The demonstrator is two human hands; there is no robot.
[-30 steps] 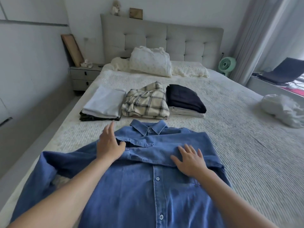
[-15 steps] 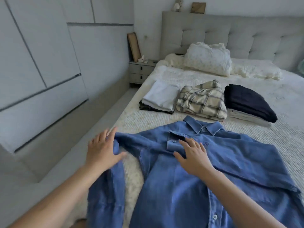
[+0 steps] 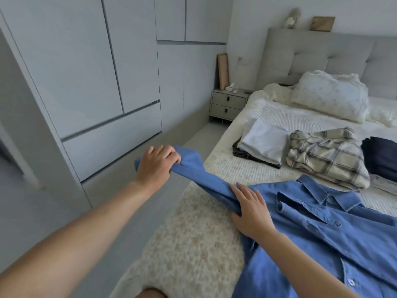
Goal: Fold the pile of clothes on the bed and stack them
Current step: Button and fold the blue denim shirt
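Observation:
A blue denim shirt (image 3: 322, 229) lies front up on the bed (image 3: 193, 250), collar toward the headboard. My left hand (image 3: 156, 164) grips the end of its left sleeve and holds it stretched out past the bed's edge. My right hand (image 3: 251, 209) lies on the shirt's shoulder where the sleeve begins, fingers mostly straight. Beyond the shirt sit folded clothes: a white piece on a dark one (image 3: 261, 143), a plaid shirt (image 3: 326, 160), and a navy piece (image 3: 382, 155) at the right edge.
Pillows (image 3: 330, 95) lie against the grey headboard (image 3: 322, 54). A two-drawer nightstand (image 3: 227, 105) stands left of the bed. Pale wardrobe doors (image 3: 86, 82) run along the left, with a strip of floor (image 3: 133, 211) between them and the bed.
The view has swung left. My left hand went from lying flat on the shirt to gripping the sleeve and pulling it out sideways. My right hand slid left to the shoulder.

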